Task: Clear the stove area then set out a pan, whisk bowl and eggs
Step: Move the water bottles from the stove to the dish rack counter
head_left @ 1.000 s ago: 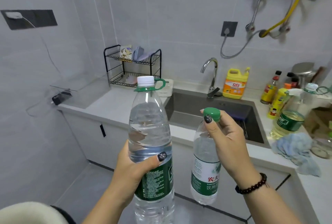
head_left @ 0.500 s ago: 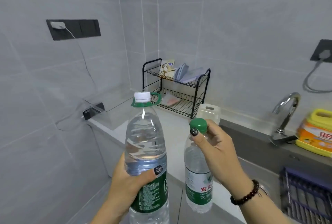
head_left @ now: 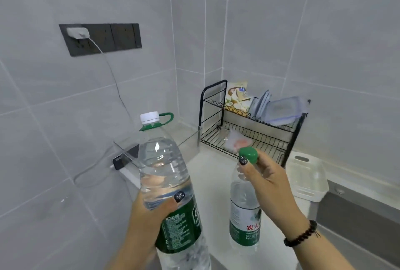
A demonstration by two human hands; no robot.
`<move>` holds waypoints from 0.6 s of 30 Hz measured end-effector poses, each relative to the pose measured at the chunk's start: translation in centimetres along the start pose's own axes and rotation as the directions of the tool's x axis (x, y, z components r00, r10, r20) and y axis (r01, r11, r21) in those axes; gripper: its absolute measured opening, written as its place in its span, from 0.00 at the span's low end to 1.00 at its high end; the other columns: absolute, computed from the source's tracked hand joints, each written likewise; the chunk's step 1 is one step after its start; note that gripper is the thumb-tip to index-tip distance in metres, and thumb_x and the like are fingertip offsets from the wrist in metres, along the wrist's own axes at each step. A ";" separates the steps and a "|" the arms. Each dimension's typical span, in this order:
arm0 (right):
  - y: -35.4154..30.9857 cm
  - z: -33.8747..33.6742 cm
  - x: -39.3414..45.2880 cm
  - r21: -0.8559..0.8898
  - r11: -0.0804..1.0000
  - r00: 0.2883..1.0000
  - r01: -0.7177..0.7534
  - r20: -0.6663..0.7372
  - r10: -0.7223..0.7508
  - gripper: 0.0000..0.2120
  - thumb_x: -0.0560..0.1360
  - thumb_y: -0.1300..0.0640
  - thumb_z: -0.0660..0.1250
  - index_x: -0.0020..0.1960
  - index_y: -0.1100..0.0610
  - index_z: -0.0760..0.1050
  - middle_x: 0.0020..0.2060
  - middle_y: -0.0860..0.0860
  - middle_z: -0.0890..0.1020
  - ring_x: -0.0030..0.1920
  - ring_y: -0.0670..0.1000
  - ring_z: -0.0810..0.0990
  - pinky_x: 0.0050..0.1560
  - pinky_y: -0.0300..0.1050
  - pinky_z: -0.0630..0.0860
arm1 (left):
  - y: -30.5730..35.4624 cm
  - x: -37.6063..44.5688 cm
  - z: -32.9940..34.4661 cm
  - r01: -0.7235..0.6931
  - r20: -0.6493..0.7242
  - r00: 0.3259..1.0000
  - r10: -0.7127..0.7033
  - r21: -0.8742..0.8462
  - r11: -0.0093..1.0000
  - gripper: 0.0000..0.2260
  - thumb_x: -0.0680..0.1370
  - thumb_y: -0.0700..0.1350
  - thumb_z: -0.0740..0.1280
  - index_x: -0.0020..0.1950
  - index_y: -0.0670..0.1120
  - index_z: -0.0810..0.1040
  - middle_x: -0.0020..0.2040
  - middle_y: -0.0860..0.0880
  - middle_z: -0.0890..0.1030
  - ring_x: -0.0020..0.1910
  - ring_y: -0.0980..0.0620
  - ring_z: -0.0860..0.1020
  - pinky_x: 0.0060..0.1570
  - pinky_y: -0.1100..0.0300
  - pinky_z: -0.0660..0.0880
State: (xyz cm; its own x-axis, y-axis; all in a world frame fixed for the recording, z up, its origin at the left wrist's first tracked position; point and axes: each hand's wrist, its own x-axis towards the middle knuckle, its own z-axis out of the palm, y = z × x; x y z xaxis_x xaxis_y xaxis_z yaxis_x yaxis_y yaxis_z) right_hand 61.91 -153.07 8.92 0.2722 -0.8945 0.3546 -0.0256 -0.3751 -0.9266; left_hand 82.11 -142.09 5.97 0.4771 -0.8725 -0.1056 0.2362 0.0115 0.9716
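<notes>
Carrying two water bottles, both held up in the air over the near edge of the pale counter (head_left: pixel 216 174), out in front of the corner.

Large bottle (head_left: pixel 166 174): clear thin plastic, ribbed, mostly full, so prob heavy and top-loaded w/ sloshing water. Left hand (head_left: pixel 151 215) wraps the waist, fingers curled round the back and thumb across the front just above the dark green label. Walls that thin will likely dent under a squeeze; a mid-body hold looks right, or the green carry loop at the white cap. Film label prob slick if wet.

Small bottle (head_left: pixel 244 211): same clear plastic, white/green label, round green cap (head_left: pixel 249 154). Right hand (head_left: pixel 268 183) pinches it at the neck, thumb by the cap, other fingers curled behind, so it hangs below the hand. Lighter; the neck ridge under the cap should stop it slipping. Beaded bracelet (head_left: pixel 300 234) on that wrist.

Further out: black wire two-tier rack (head_left: pixel 290 140) stands on the counter in the corner, thin stiff rods. Top tier has a snack packet (head_left: pixel 236 96) and clear lidded containers, lower tier a soft pink-white packet. White plastic basket (head_left: pixel 307 176) sits just right of the rack, beside the sink edge. Walls are glossy grey tile; dark socket strip (head_left: pixel 121 36) w/ a white charger plugged in, cable trailing down to a small dark device under a clear shelf at the counter's left end.

Stove, pan, bowl, eggs: none in view.
</notes>
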 end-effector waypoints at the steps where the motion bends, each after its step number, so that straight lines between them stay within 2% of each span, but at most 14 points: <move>1: 0.7 1.0 1.3 0.011 1.000 1.000 -0.007 -0.016 0.007 0.12 0.71 0.42 0.70 0.53 0.43 0.79 0.49 0.43 0.83 0.51 0.45 0.80 0.49 0.43 0.78 | 0.5 1.9 -0.4 -0.001 0.019 1.000 0.001 0.011 1.000 0.42 0.44 0.52 0.79 0.57 0.43 0.77 0.44 0.41 0.85 0.42 0.39 0.84 0.40 0.49 0.79; 4: 2.9 4.7 5.6 -0.013 0.999 0.996 -0.034 -0.085 0.033 0.12 0.70 0.47 0.67 0.53 0.46 0.78 0.51 0.45 0.82 0.52 0.42 0.79 0.46 0.34 0.76 | 1.9 8.0 -2.4 -0.022 0.064 0.998 0.018 0.055 0.998 0.39 0.48 0.52 0.77 0.59 0.44 0.77 0.48 0.42 0.85 0.46 0.40 0.84 0.47 0.43 0.79; 6: 4.4 7.1 8.4 -0.043 0.998 0.993 -0.042 -0.117 0.037 0.08 0.73 0.52 0.68 0.53 0.47 0.78 0.51 0.47 0.81 0.51 0.42 0.78 0.45 0.32 0.75 | 3.0 12.0 -3.3 -0.051 0.094 0.995 0.042 0.093 0.994 0.39 0.50 0.52 0.77 0.60 0.46 0.76 0.49 0.42 0.85 0.49 0.40 0.84 0.52 0.38 0.78; 8: 6.3 8.9 10.7 -0.068 0.997 0.990 -0.040 -0.140 0.030 0.07 0.76 0.57 0.67 0.52 0.48 0.78 0.48 0.48 0.80 0.47 0.41 0.77 0.45 0.30 0.73 | 3.8 15.2 -3.7 -0.072 0.119 0.991 0.058 0.118 0.990 0.38 0.51 0.53 0.78 0.60 0.47 0.76 0.50 0.44 0.85 0.50 0.41 0.83 0.54 0.37 0.77; 10: 7.9 10.5 12.7 -0.083 0.995 0.988 -0.055 -0.146 0.043 0.08 0.76 0.59 0.67 0.51 0.47 0.77 0.47 0.47 0.79 0.46 0.41 0.76 0.45 0.28 0.72 | 4.3 17.8 -3.7 -0.082 0.130 0.989 0.066 0.125 0.989 0.38 0.52 0.53 0.78 0.61 0.47 0.76 0.51 0.43 0.84 0.51 0.41 0.83 0.55 0.36 0.77; 12: 9.4 11.8 14.4 -0.095 0.991 0.990 -0.091 -0.121 0.079 0.09 0.75 0.57 0.69 0.51 0.44 0.76 0.49 0.47 0.79 0.48 0.41 0.76 0.47 0.30 0.73 | 4.6 20.0 -3.6 -0.082 0.130 0.989 0.068 0.109 0.991 0.37 0.51 0.52 0.78 0.59 0.46 0.77 0.50 0.44 0.84 0.49 0.42 0.84 0.55 0.37 0.77; 15: 12.2 12.9 17.0 -0.123 0.984 0.991 -0.127 -0.059 0.120 0.09 0.73 0.55 0.71 0.50 0.44 0.77 0.50 0.48 0.79 0.51 0.46 0.77 0.51 0.39 0.76 | 5.0 22.8 -3.1 -0.068 0.133 0.990 0.056 0.092 0.993 0.34 0.50 0.53 0.77 0.55 0.51 0.77 0.47 0.47 0.85 0.48 0.46 0.84 0.53 0.41 0.78; 18: 14.9 13.3 18.9 -0.179 0.972 0.988 -0.151 0.002 0.154 0.12 0.71 0.57 0.74 0.49 0.43 0.76 0.48 0.47 0.79 0.50 0.41 0.75 0.53 0.40 0.75 | 4.9 25.2 -2.3 -0.073 0.109 0.992 0.063 0.090 0.993 0.34 0.50 0.54 0.78 0.55 0.52 0.76 0.47 0.49 0.85 0.47 0.48 0.84 0.52 0.44 0.78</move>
State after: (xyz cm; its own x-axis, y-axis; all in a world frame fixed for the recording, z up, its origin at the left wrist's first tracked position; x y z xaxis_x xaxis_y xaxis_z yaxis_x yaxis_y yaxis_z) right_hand 79.48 -172.33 0.16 0.2672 -0.9411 0.2073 -0.2382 -0.2730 -0.9321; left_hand 97.24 -162.92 7.59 0.3959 -0.9181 -0.0205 0.1234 0.0310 0.9919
